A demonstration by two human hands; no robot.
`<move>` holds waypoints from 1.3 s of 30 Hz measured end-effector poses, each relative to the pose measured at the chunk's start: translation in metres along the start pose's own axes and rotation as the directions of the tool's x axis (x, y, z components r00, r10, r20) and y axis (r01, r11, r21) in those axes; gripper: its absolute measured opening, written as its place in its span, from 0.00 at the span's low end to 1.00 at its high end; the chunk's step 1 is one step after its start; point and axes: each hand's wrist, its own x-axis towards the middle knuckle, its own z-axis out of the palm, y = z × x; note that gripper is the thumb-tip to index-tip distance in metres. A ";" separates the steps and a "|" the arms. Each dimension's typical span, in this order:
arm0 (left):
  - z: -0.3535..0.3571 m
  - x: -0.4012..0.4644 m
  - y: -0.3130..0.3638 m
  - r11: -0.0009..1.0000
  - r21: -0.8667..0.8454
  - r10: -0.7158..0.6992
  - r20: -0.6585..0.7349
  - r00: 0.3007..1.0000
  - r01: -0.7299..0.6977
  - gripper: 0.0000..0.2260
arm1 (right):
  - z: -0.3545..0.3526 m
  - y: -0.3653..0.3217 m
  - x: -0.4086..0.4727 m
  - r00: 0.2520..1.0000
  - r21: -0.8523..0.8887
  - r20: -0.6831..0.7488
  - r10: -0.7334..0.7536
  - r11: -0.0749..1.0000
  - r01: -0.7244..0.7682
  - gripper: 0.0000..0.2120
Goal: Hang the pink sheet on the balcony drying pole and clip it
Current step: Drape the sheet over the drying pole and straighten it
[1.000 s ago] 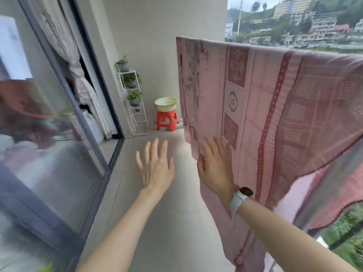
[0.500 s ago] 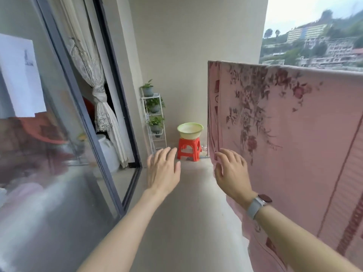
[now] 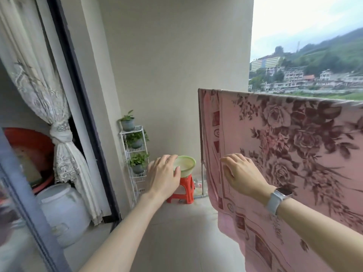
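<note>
Pink sheet (image 3: 294,154) with dark rose pattern hangs over the drying pole (image 3: 200,134) on the right side of the balcony, and its lower edge falls down near the floor. Your right hand (image 3: 242,175) is by the sheet near its left border, fingers bent slightly; if they pinch the cloth I cannot tell. A white watch (image 3: 279,198) is on that wrist. Your left hand (image 3: 164,177) is in the air, fingers relaxed, holding nothing. Behind it a green basin (image 3: 186,165) sits on a red stool (image 3: 183,190), beside a white plant rack (image 3: 135,154).
</note>
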 end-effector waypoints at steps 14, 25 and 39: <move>0.173 0.361 -0.128 0.985 -0.173 0.011 -0.057 0.998 -0.020 0.15 | 0.198 0.145 0.339 0.996 -0.020 -0.072 0.042 0.999 -0.043 0.14; 0.307 0.623 -0.238 0.912 -0.355 0.136 -0.216 0.967 -0.207 0.15 | 0.346 0.235 0.579 0.978 -0.188 -0.206 0.042 0.979 -0.082 0.13; 0.505 0.947 -0.214 0.725 -0.649 0.240 -0.077 0.968 -0.231 0.11 | 0.445 0.378 0.813 0.920 -0.524 -0.386 -0.065 0.837 -0.160 0.12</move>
